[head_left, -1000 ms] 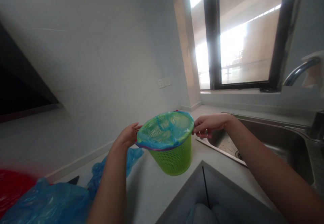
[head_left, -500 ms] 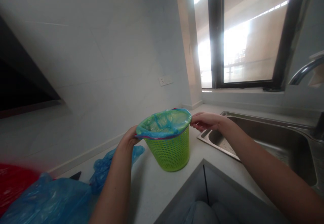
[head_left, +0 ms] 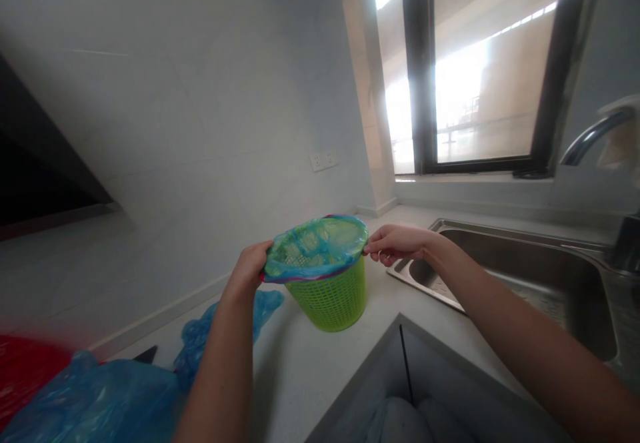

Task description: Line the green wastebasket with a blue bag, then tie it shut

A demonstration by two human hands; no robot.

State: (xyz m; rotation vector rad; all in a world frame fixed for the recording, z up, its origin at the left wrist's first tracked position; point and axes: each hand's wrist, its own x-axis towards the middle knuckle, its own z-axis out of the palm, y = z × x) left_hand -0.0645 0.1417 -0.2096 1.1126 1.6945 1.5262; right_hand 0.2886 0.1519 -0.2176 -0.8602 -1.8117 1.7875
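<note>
Green basket [head_left: 333, 299] centre frame on white counter [head_left: 300, 369], blue bag [head_left: 315, 248] stretched over rim. Left hand [head_left: 249, 271] pinching bag edge at rim's left; right hand [head_left: 395, 243] pinching right edge. Loose blue bags [head_left: 115, 396] lower left; steel sink [head_left: 525, 276] right, faucet [head_left: 593, 139] above; window [head_left: 480, 69] upper right.

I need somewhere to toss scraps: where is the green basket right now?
The green basket stands mid-view on the countertop, left of the sink, between the left hand and right hand.
</note>
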